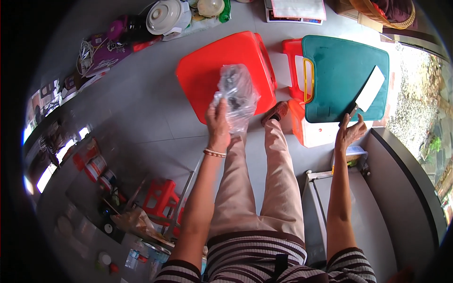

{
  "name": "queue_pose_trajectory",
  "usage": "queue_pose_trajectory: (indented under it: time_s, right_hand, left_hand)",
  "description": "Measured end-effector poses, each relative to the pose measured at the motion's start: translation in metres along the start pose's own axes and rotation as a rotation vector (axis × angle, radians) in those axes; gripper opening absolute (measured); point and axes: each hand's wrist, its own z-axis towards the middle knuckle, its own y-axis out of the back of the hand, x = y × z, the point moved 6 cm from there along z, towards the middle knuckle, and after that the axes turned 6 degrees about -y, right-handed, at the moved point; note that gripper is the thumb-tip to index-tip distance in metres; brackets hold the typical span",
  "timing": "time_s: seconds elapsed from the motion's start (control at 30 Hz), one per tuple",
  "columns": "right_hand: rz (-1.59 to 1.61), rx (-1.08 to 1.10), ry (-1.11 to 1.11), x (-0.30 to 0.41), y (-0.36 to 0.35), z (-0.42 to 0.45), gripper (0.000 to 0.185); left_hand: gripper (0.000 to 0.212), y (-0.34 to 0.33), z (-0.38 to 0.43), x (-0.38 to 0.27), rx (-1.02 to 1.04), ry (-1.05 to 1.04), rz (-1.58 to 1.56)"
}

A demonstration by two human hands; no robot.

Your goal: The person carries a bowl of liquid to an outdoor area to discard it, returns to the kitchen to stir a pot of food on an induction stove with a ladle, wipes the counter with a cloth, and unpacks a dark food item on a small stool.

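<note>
My left hand (218, 122) grips a clear plastic bag (239, 93) and holds it up over a red plastic stool (201, 69). Something dark shows through the crinkled film, but I cannot tell what it is. To the right, a cleaver (370, 88) lies flat across a green cutting board (338, 78) with a yellow handle. My right hand (348, 132) is at the board's near edge, thumb and fingers spread, with a fingertip at the end of the cleaver's dark handle. The board rests on a red plastic stool (295, 139).
Along the far side stand a white lidded pot (166, 16) and a scale (293, 17) with paper over it. A metal-framed table (357, 208) and a low wall (400, 184) flank my right side. Another red stool (159, 200) and clutter lie at left.
</note>
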Motion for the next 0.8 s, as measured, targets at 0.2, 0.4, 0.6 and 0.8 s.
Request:
queue_pose_trajectory:
  time_s: [0.2, 0.4, 0.6, 0.8]
  right_hand:
    - [0.797, 0.863, -0.241, 0.090, -0.028, -0.065, 0.039]
    - [1.510, 1.548, -0.790, 0.124, -0.042, -0.121, 0.059]
    - [1.423, 1.234, -1.227, 0.068, 0.007, -0.149, 0.024]
    - [1.311, 0.947, -0.830, 0.045, 0.043, -0.120, 0.037]
  left_hand:
    - [0.019, -0.082, -0.042, -0.010, 0.060, 0.133, -0.064]
    - [0.015, -0.122, -0.118, -0.013, 0.258, 0.294, 0.008]
    - [0.025, -0.159, -0.174, -0.030, 0.634, 0.166, 0.140]
    - [0.039, -0.069, -0.080, -0.037, 0.395, -0.282, 0.607]
